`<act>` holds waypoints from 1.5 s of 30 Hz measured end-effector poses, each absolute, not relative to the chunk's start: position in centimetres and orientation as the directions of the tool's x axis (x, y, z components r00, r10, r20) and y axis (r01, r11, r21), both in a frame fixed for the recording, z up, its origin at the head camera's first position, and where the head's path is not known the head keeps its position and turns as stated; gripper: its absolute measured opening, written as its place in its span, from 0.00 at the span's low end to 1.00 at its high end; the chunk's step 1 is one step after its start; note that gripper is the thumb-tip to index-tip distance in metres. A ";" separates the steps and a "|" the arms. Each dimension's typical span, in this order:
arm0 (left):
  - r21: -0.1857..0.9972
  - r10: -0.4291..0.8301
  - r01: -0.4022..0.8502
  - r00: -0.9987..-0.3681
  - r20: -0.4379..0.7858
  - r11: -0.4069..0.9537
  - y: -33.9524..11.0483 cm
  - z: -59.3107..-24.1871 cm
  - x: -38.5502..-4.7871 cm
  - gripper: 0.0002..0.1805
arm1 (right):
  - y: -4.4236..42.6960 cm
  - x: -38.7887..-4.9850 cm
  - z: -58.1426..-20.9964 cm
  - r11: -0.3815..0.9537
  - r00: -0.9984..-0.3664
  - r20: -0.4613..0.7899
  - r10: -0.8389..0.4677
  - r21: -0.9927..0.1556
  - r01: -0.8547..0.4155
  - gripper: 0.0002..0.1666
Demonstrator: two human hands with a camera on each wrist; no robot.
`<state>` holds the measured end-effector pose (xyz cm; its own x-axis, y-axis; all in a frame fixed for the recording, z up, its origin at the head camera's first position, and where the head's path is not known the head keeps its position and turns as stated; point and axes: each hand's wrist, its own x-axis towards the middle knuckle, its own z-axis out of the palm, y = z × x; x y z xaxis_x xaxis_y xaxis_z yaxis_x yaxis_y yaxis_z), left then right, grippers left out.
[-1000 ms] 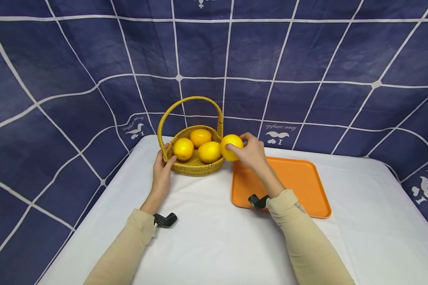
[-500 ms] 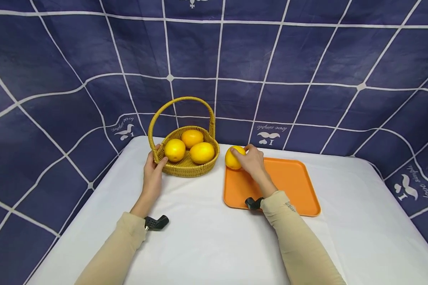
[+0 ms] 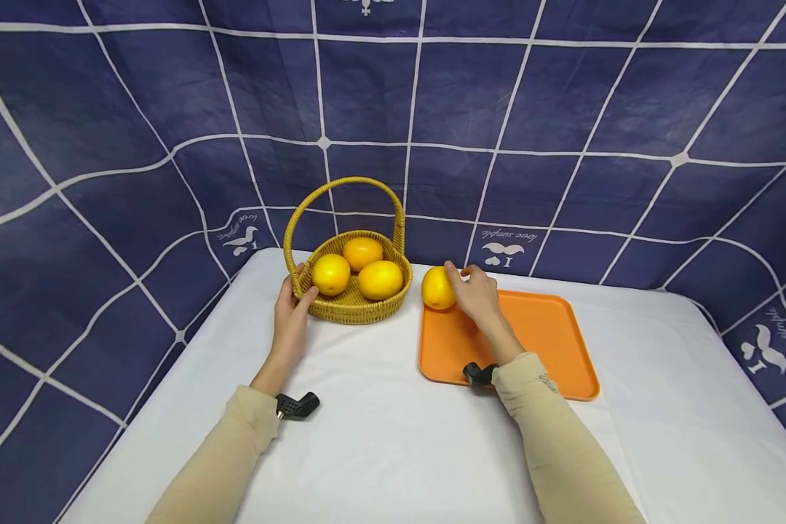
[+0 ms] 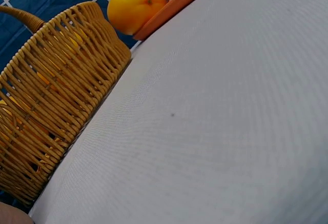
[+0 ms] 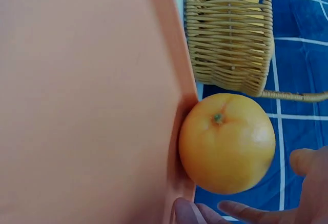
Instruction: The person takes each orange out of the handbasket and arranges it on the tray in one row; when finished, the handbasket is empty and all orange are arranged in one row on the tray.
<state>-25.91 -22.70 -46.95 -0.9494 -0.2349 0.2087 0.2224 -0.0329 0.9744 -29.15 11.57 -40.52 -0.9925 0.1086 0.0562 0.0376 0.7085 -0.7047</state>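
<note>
An orange (image 3: pixel 437 289) sits in the far left corner of an orange tray (image 3: pixel 550 335), against its rim in the right wrist view. My right hand (image 3: pixel 479 300) is beside this fruit; its thumb and fingers are spread, with a gap to the orange (image 5: pixel 228 144) in the right wrist view. To the left stands a wicker basket (image 3: pixel 350 314) with a tall arched handle, holding three more oranges (image 3: pixel 380 280). My left hand (image 3: pixel 291 314) grips the basket's left rim, thumb on the near side. Only a bit of that hand shows in the left wrist view's lower corner.
A white cloth (image 3: pixel 380 437) covers the table. Behind it hangs a dark blue curtain (image 3: pixel 465 94) with white grid lines, close to the basket and tray. A black device (image 3: pixel 298 405) is worn at the left wrist, another (image 3: pixel 479 374) at the right.
My right hand has brought the orange from beside the basket's right rim down into the tray's corner, and its fingers have come off it. The left hand stays on the basket.
</note>
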 end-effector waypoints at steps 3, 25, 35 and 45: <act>0.972 -0.237 0.236 -0.945 0.225 -0.021 -22.7 -47.2 -26.0 0.32 | 12.0 -28.9 -40.2 0.703 -0.990 0.085 0.113 -0.711 0.019 0.45; 0.969 -0.221 0.246 -0.946 0.235 -0.023 -22.1 -47.4 -26.2 0.32 | 9.1 -28.3 -36.0 0.670 -0.955 0.286 -0.085 -0.693 -0.267 0.30; 0.965 -0.246 0.262 -0.937 0.248 -0.023 -22.7 -47.1 -25.8 0.32 | 3.9 -29.5 -34.1 0.699 -0.916 0.205 -0.345 -0.596 -0.396 0.30; 0.968 -0.238 0.246 -0.944 0.229 -0.041 -22.5 -46.7 -25.6 0.32 | 1.8 -30.8 -34.9 0.729 -0.892 0.110 -0.438 -0.537 -0.424 0.36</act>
